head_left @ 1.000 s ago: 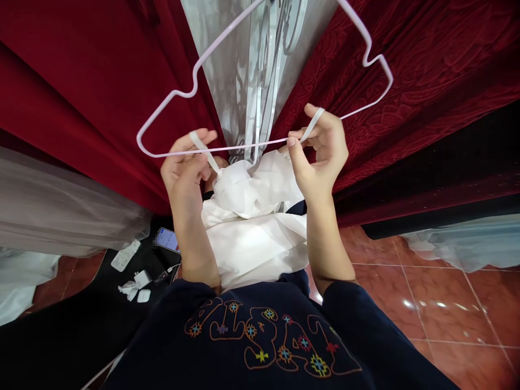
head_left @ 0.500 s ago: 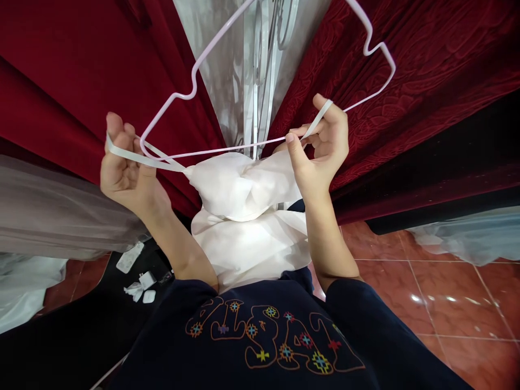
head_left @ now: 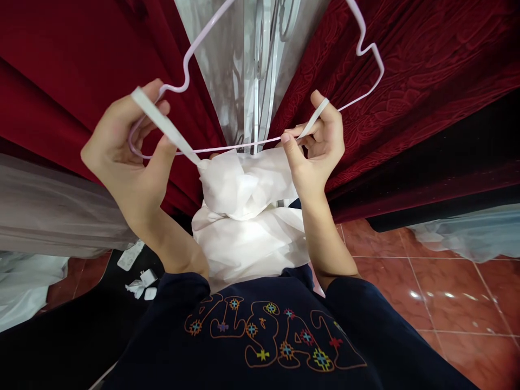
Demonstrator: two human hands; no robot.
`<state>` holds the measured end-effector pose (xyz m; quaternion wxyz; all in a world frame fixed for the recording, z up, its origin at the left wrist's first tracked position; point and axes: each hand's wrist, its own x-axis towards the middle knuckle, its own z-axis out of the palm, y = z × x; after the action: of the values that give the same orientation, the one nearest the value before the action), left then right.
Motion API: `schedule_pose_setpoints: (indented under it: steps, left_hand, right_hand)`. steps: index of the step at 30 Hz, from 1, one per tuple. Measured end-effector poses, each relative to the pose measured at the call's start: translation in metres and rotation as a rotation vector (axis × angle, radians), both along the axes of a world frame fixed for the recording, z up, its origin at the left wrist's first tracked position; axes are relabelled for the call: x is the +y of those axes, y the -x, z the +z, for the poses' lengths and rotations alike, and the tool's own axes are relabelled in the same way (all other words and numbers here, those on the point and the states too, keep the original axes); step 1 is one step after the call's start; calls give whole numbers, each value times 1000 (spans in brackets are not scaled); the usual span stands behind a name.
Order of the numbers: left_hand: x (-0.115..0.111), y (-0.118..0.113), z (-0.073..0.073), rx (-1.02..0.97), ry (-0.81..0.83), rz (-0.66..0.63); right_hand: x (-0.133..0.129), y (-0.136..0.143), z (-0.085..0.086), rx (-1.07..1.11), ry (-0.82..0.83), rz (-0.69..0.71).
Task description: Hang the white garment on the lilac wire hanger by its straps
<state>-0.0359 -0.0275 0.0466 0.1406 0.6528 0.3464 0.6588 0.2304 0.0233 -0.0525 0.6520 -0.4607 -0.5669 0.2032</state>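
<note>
Right hand (head_left: 319,162): thumb and fingertip pinched together on the bottom bar of the pale pink hanger (head_left: 239,145). A white strap (head_left: 314,117) loops over my index finger, its lower part passing behind the bar.

Left hand (head_left: 130,173): thumb and index finger apart, a second white strap, the left strap (head_left: 166,125), hooked over the index finger and drawn straight down to the cloth, crossing in front of the bar. My fingers are around the hanger's left end; I cannot tell whether they close on the wire.

The hanger is held aslant before me, its top out of view. The white garment (head_left: 252,238) lies bunched below the bar, between my forearms and against my navy shirt (head_left: 227,357). Deep red cloth (head_left: 81,81) hangs on both sides. Lower left: a black surface (head_left: 81,336) bearing a white charger (head_left: 148,277). Right: reddish floor tiles (head_left: 447,309), shiny.
</note>
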Motion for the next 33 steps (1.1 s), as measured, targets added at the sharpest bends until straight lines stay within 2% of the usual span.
schedule_pose_setpoints:
  steps: [2,4,7,10,13,16,19,23,27,30,33]
  left_hand:
    - [1,-5,15,99,129,-22]
    - [8,-7,25,139,178,-40]
    - [24,-6,29,164,165,-58]
    - [31,-2,16,53,187,-42]
    - [30,0,-12,-271,217,-5]
    - [29,-6,-45,-576,264,-77]
    - [32,-21,-63,-633,342,-151]
    - [35,-35,-64,-600,265,-114]
    - [35,-32,-61,-599,252,-70]
    - [36,-26,-62,-589,258,-61]
    - [36,-23,-61,-584,233,-88]
  right_hand:
    - [0,-2,-1,11,-21,16]
    - [0,-6,-2,38,-46,45]
    - [0,-8,-4,38,-58,37]
    - [-2,-4,-4,13,-60,-12]
    - [-7,4,-3,-37,-64,-73]
    - [-10,10,-1,-93,-79,-111]
    - [-13,12,3,-91,-97,-119]
    - [-24,9,8,-62,-133,-111]
    - [-38,-7,15,55,-185,-179]
    - [-36,-39,23,259,-286,-276]
    - [-18,-89,25,341,-355,-339]
